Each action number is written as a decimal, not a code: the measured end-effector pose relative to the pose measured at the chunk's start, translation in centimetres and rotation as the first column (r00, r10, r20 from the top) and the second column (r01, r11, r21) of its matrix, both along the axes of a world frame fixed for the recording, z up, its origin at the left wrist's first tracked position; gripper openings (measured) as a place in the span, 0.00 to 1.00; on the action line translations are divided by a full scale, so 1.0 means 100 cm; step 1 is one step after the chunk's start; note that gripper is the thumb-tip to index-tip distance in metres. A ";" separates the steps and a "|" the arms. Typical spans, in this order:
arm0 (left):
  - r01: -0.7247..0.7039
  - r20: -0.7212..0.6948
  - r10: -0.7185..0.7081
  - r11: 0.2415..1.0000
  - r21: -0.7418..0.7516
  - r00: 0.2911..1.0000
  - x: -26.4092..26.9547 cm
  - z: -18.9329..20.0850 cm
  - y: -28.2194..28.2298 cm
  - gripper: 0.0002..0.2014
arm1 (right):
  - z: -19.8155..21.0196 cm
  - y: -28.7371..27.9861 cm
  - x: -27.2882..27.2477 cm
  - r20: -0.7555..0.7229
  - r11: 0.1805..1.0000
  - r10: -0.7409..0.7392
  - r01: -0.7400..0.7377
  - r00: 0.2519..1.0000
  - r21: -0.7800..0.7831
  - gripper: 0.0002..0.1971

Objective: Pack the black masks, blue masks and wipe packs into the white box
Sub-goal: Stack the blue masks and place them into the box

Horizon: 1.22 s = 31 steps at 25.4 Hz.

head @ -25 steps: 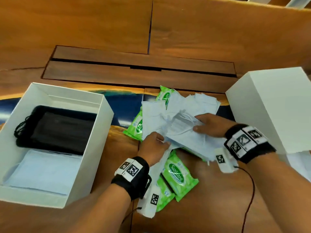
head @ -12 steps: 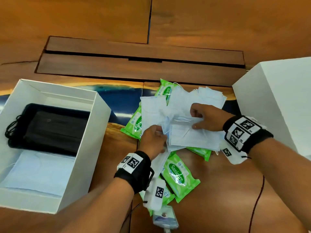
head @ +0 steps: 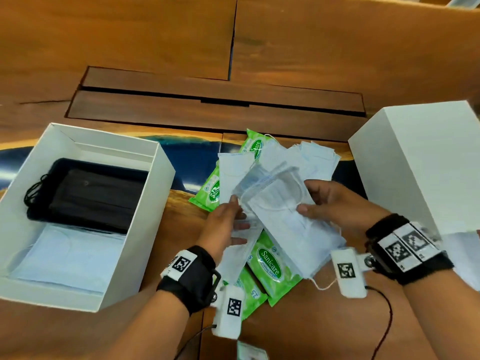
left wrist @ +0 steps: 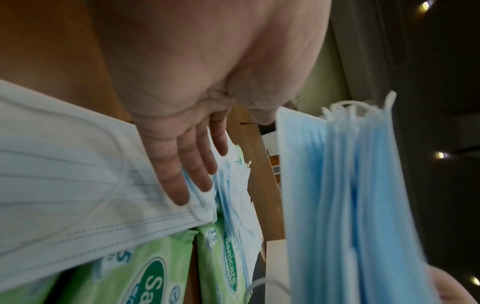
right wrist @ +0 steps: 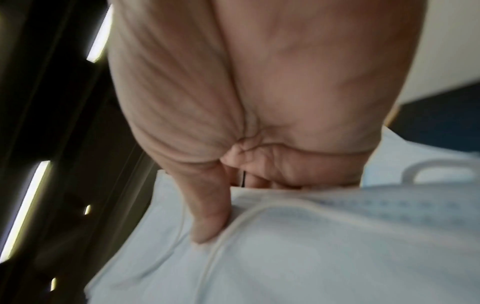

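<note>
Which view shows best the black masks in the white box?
The head view: the black masks lie flat in the far half of the white box. Neither wrist view shows them, only hands, blue masks and wipe packs.

head – high, looking down | wrists – close, along palms | shared – blue masks (head: 283, 219)

Printed "Sanicare" in white on a green oval on the green wipe packs (head: 270, 266). Also marked "15" near one pack's edge (left wrist: 213, 233). Smaller print unreadable.
</note>
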<state>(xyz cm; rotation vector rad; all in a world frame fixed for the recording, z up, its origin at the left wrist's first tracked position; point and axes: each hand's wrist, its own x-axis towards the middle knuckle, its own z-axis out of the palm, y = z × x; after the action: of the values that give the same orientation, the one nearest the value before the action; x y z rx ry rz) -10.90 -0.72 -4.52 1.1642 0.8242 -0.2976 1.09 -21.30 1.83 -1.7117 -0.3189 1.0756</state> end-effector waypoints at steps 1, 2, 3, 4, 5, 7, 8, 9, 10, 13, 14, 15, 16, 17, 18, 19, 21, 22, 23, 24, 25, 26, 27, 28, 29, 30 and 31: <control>-0.028 0.016 0.029 0.997 -0.078 0.999 -0.008 0.003 0.003 0.26 | 0.001 0.003 -0.016 -0.120 0.985 -0.136 0.147 0.984 0.094 0.17; -0.042 0.047 0.050 0.986 -0.164 0.998 -0.017 0.006 0.007 0.30 | -0.001 0.009 -0.034 -0.228 0.949 -0.245 0.282 0.942 0.145 0.19; -0.038 0.093 0.062 0.971 -0.236 0.994 -0.024 0.008 0.009 0.32 | -0.006 0.016 -0.051 -0.307 0.909 -0.331 0.389 0.892 0.152 0.20; -0.025 0.141 0.069 0.955 -0.294 0.988 -0.029 0.012 0.011 0.33 | -0.014 0.023 -0.067 -0.349 0.878 -0.394 0.461 0.850 0.130 0.20; -0.009 0.171 0.069 0.945 -0.327 0.983 -0.034 0.016 0.012 0.33 | -0.022 0.031 -0.084 -0.368 0.864 -0.428 0.493 0.826 0.103 0.20; 0.005 0.191 0.060 0.946 -0.324 0.980 -0.045 0.021 0.009 0.28 | -0.033 0.047 -0.114 -0.390 0.865 -0.434 0.497 0.812 0.072 0.18; 0.002 0.187 0.056 0.956 -0.294 0.981 -0.050 0.021 0.006 0.22 | -0.036 0.053 -0.127 -0.407 0.867 -0.423 0.492 0.810 0.079 0.17; -0.022 0.167 0.065 0.968 -0.251 0.984 -0.055 0.018 0.003 0.17 | -0.036 0.058 -0.136 -0.420 0.869 -0.408 0.486 0.811 0.095 0.17; -0.077 0.135 0.107 0.974 -0.212 0.985 -0.060 0.015 0.000 0.14 | -0.036 0.060 -0.141 -0.418 0.874 -0.391 0.474 0.820 0.111 0.17; -0.349 0.094 0.388 0.894 -0.280 0.917 -0.066 0.012 0.004 0.15 | -0.031 0.048 -0.148 -0.431 0.837 -0.462 0.542 0.775 0.079 0.23; -0.418 0.096 0.473 0.842 -0.341 0.876 -0.065 0.012 0.008 0.15 | -0.032 0.041 -0.151 -0.481 0.799 -0.497 0.597 0.722 0.070 0.22; -0.447 0.100 0.520 0.804 -0.391 0.848 -0.063 0.015 0.010 0.16 | -0.031 0.037 -0.158 -0.554 0.757 -0.505 0.648 0.662 0.085 0.20; -0.445 0.104 0.534 0.784 -0.433 0.839 -0.063 0.021 0.009 0.17 | -0.031 0.037 -0.166 -0.624 0.712 -0.500 0.695 0.601 0.098 0.20; -0.421 0.107 0.516 0.787 -0.450 0.850 -0.063 0.025 0.005 0.17 | -0.032 0.040 -0.173 -0.667 0.677 -0.499 0.729 0.553 0.097 0.21; -0.387 0.108 0.479 0.805 -0.451 0.871 -0.064 0.029 -0.001 0.17 | -0.035 0.046 -0.177 -0.679 0.655 -0.514 0.751 0.524 0.084 0.23; -0.340 0.115 0.428 0.831 -0.440 0.896 -0.066 0.034 -0.006 0.17 | -0.036 0.051 -0.178 -0.678 0.633 -0.534 0.770 0.505 0.075 0.24; -0.238 0.143 0.325 0.874 -0.424 0.935 -0.072 0.042 0.000 0.18 | -0.033 0.047 -0.170 -0.624 0.612 -0.589 0.788 0.514 0.070 0.27; -0.193 0.166 0.284 0.887 -0.419 0.944 -0.075 0.041 0.010 0.20 | -0.029 0.037 -0.164 -0.579 0.633 -0.599 0.770 0.554 0.082 0.28; -0.158 0.190 0.253 0.898 -0.411 0.949 -0.078 0.038 0.023 0.22 | -0.026 0.026 -0.158 -0.535 0.671 -0.587 0.735 0.607 0.098 0.30; -0.130 0.209 0.229 0.906 -0.402 0.951 -0.081 0.036 0.035 0.25 | -0.022 0.016 -0.154 -0.510 0.718 -0.552 0.687 0.660 0.112 0.36; -0.092 0.226 0.193 0.916 -0.391 0.955 -0.083 0.035 0.042 0.26 | -0.020 0.008 -0.154 -0.504 0.763 -0.509 0.636 0.698 0.110 0.43; -0.044 0.227 0.139 0.924 -0.380 0.964 -0.085 0.036 0.044 0.27 | -0.018 0.005 -0.154 -0.507 0.802 -0.467 0.588 0.724 0.102 0.49; 0.016 0.214 0.066 0.932 -0.362 0.975 -0.087 0.038 0.041 0.25 | -0.018 0.005 -0.155 -0.510 0.835 -0.425 0.542 0.748 0.098 0.51; 0.062 0.193 0.003 0.940 -0.334 0.981 -0.087 0.042 0.038 0.24 | -0.018 0.007 -0.154 -0.507 0.859 -0.395 0.504 0.766 0.092 0.51; 0.104 0.184 -0.047 0.945 -0.309 0.982 -0.087 0.045 0.035 0.24 | -0.019 0.008 -0.153 -0.502 0.868 -0.385 0.488 0.775 0.088 0.50; 0.130 0.182 -0.079 0.947 -0.294 0.980 -0.087 0.047 0.036 0.24 | -0.018 0.009 -0.151 -0.495 0.864 -0.398 0.497 0.773 0.081 0.50; 0.146 0.189 -0.095 0.949 -0.280 0.977 -0.087 0.048 0.038 0.24 | -0.019 0.007 -0.147 -0.485 0.848 -0.431 0.525 0.761 0.071 0.49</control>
<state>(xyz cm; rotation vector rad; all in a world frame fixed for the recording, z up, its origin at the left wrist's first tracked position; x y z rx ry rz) -19.60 3.11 0.31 0.9477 0.5346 -0.3995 -13.61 -20.55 -0.06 -1.2074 0.2979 0.9729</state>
